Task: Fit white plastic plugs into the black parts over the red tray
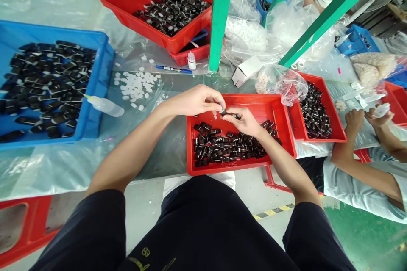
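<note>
Over the red tray (241, 168) in front of me, both hands meet near its back left part. My right hand (243, 119) has its fingers closed on a small black piece (225, 113). Close beside it, my left hand (203, 100) is pinched at the piece's left end; what its fingertips hold is too small to name. Many glossy black pieces (222, 146) lie in the tray below. To the left, small white pieces (138, 86) are scattered on the plastic-covered table (152, 135).
A blue bin (103, 67) of black parts stands left, with a squeeze bottle (106, 106) at its edge. Behind are a red bin (127, 4), a green post (219, 21), a small bottle (191, 60) and a white box (248, 70). At right, another person's hands (354, 119) work beside a red tray (341, 133).
</note>
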A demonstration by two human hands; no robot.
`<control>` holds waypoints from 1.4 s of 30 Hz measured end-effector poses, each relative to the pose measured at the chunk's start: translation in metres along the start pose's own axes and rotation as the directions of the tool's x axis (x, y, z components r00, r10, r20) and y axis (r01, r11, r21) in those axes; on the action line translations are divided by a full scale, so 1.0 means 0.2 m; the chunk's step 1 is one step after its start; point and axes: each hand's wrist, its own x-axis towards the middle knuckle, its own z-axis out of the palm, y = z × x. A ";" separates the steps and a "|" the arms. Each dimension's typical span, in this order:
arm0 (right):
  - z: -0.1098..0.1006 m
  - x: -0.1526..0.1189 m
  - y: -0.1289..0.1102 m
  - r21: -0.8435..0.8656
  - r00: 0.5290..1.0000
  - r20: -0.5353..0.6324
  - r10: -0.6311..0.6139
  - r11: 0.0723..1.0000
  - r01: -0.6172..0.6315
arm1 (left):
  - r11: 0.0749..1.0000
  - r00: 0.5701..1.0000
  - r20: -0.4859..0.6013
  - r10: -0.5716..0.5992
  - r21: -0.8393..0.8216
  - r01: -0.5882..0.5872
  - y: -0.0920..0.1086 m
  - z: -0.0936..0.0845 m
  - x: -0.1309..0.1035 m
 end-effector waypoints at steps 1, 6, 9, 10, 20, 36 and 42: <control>0.00 0.00 -0.01 -0.002 1.000 0.000 0.000 1.000 0.000 | 1.000 1.000 0.002 -0.021 -0.006 0.021 0.00 0.00 0.00; 0.01 0.00 -0.03 -0.009 1.000 0.003 0.004 1.000 -0.004 | 0.995 0.997 0.030 -0.067 -0.070 0.069 0.00 -0.01 0.00; 0.01 0.01 -0.04 -0.003 1.000 -0.003 -0.003 1.000 0.003 | 0.994 0.998 0.032 -0.060 -0.087 0.063 0.01 -0.02 -0.01; 0.01 0.01 -0.04 -0.003 1.000 0.000 -0.003 1.000 0.003 | 0.994 0.998 0.032 -0.060 -0.091 0.063 0.02 -0.02 -0.01; 0.01 0.01 -0.07 0.005 1.000 0.007 0.025 1.000 -0.025 | 0.998 0.999 -0.005 -0.038 -0.042 0.037 0.02 -0.01 -0.01; 0.00 0.03 -0.05 0.363 0.975 -0.118 0.189 0.922 -0.135 | 0.976 0.926 -0.371 0.065 0.215 0.018 0.08 0.12 0.02; -0.01 0.05 -0.07 0.686 0.862 0.070 0.502 0.603 -0.407 | 0.998 0.860 -0.510 0.026 0.062 0.006 0.10 0.16 0.03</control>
